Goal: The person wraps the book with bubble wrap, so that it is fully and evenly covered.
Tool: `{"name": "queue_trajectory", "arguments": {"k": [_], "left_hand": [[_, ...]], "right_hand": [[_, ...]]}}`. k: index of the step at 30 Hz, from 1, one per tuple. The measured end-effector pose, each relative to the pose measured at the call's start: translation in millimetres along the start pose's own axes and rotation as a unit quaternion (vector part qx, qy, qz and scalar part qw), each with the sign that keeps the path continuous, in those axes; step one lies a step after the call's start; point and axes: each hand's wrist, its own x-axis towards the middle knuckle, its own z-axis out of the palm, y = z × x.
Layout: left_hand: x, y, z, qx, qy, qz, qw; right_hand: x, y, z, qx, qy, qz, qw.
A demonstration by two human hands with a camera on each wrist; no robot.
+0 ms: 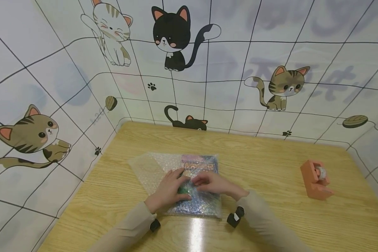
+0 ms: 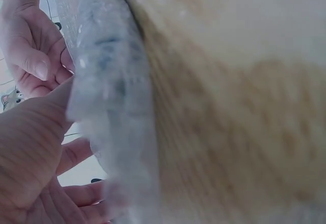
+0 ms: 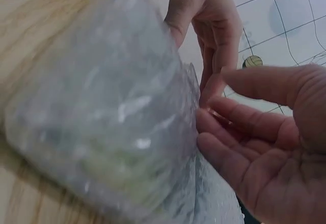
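A flat, colourful book-like item [image 1: 203,206] lies on the table, seen through the clear bubble wrap [image 1: 146,168] around it. A loose flap of the wrap spreads out to the left. My left hand [image 1: 170,187] rests on the wrapped item with fingers and thumb spread. Beside it, my right hand [image 1: 212,182] touches the wrap near the middle, its fingers loosely bent. In the right wrist view, the right fingertips [image 3: 206,142] meet the bubble wrap [image 3: 117,107], and the thumb stands apart from them. The left wrist view shows the wrap's edge [image 2: 117,91] close to the left hand.
On the right of the wooden table [image 1: 264,168] stands an orange tape dispenser [image 1: 312,180] with a roll of clear tape [image 1: 321,173]. A cat-patterned cloth [image 1: 230,70] rises behind the table and along its sides. Each wrist carries a small black camera.
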Motion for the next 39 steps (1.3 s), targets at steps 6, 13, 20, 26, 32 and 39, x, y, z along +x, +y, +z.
{"name": "queue_trajectory", "arguments": {"k": [6,13,20,26,32,39], "left_hand": [[-0.9,1.2,-1.8,-0.005,0.004,0.002,1.0000],[-1.7,3.2,-4.4,-0.011,-0.001,-0.002,0.9999],[-1.2,2.0,-3.3,-0.013,0.001,-0.002,0.9999],[-1.7,0.7,-2.2,-0.004,0.009,0.005,0.9999],[-4.0,-3.6,-2.7,-0.010,0.017,0.008,0.9998],[-15.3,-28.5,-15.0,0.013,0.149,-0.043,0.9879]], "right_hand": [[-7.2,1.8,-7.6,-0.098,0.031,-0.031,0.9942],[-15.3,6.7,-18.3,-0.214,0.023,-0.006,0.9765],[-16.7,8.2,-18.9,-0.238,0.019,-0.005,0.9712],[-15.8,10.8,-16.3,-0.254,0.019,0.001,0.9671],[-15.9,14.1,-16.0,-0.253,0.018,0.000,0.9672],[-16.8,13.9,-15.7,-0.241,0.017,0.012,0.9704]]}}
